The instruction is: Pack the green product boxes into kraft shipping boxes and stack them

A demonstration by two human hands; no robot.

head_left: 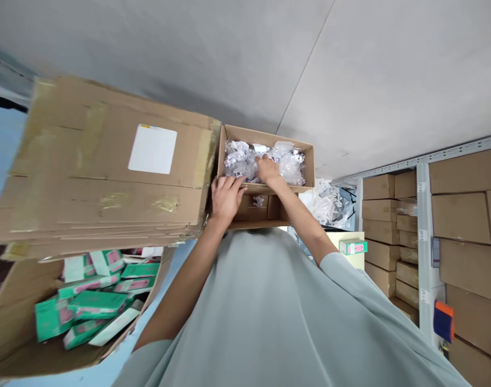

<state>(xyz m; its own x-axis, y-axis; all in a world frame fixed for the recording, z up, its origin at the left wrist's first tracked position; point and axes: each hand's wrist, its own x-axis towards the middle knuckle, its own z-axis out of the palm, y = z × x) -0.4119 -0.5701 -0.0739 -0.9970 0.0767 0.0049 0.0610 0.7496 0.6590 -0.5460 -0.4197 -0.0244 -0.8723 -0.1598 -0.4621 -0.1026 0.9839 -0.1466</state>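
An open cardboard box (269,133) in front of me holds several clear plastic bags (291,165) with small white pieces and crumpled paper inside. My right hand (267,169) reaches into it, fingers curled down onto a clear bag; the fingertips are partly hidden. At the box's near left corner lies my left hand (227,196), fingers spread over the rim and touching the cardboard. Between my body and the full box is a second open box (249,212), with one small clear packet (258,201) in it.
Flattened cartons (108,145) are stacked on the left. Below them stands a large carton (19,322) with several green and pink boxes (100,303). White plastic pieces (326,201) are heaped at right, near another green box (353,246). Shelves (425,215) with brown cartons line the right side.
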